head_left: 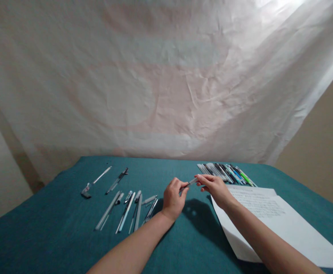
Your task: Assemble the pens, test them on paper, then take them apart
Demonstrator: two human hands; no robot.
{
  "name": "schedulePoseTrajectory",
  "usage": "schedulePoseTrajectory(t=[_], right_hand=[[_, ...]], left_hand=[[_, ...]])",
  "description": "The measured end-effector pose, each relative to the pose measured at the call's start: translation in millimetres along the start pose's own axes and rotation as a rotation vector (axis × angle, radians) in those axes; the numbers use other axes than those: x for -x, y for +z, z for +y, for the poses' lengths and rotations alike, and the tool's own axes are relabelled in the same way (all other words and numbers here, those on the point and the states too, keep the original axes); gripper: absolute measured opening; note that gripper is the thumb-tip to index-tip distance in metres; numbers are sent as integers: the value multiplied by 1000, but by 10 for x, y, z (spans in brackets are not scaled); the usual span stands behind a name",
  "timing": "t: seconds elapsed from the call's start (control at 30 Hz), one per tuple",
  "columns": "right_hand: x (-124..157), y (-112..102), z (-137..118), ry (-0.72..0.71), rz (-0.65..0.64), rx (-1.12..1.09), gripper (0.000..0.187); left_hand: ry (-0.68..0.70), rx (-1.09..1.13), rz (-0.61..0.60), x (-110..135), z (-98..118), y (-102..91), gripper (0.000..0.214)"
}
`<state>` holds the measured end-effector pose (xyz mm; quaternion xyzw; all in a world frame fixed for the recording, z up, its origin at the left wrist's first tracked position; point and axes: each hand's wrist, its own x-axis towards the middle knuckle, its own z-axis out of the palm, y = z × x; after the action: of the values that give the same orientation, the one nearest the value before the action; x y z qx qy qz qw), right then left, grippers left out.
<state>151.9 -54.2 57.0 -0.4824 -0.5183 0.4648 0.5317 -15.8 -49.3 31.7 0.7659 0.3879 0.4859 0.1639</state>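
Observation:
Between my two hands, above the middle of the table, is a slim pen with a clear end and a darker end. My left hand is closed round its darker end. The fingertips of my right hand pinch the clear end, near the top edge of the written paper. To the left of my left hand lie pen parts: clear barrels, caps and thin refills in several small groups. Whether the held pen is in one piece I cannot tell.
A row of pens, mostly clear and black with a green one, lies at the back right. Further left are another small group of pen parts, a white stick and a dark-and-clear piece. A pale sheet hangs behind the green-covered table.

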Motion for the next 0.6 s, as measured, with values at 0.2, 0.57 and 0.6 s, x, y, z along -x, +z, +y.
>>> schedulePoseTrajectory(t=[0.2,0.57,0.6], right_hand=[[35,49,-1,1,-3,-55,33],[-90,-18,176,50,48,-245,33],[-117,-54,201,66,66,-262,33]], left_hand=[[-27,81,-1,9,-29,35,10],[-60,333,-212,70,46,107,64],[-25,324,-264,76,72,92,63]])
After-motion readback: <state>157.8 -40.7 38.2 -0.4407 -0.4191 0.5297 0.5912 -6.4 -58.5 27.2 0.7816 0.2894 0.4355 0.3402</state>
